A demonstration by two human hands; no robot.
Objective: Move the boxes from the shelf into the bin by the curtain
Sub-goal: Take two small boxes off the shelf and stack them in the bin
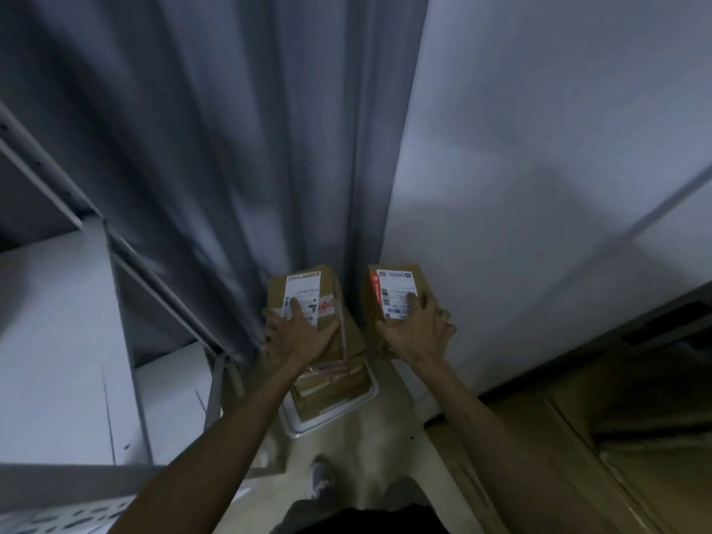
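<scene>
Now, at far left, the grey metal shelf (127, 287) stands beside the pleated grey curtain (215, 148). My left hand (296, 337) curls round the left box (308, 287), oblong brown cardboard with a white label. It is above the white plastic bin (298, 428) at the curtain's foot, where the stacked boxes (331, 387) lie. My right hand (420, 329) grips the right box (389, 291), also labelled cardboard, before the smooth pale wall (539, 167).

l hand (296, 333) w/ box (308, 298), r hand (418, 329) w/ 2nd box (397, 294)
</scene>
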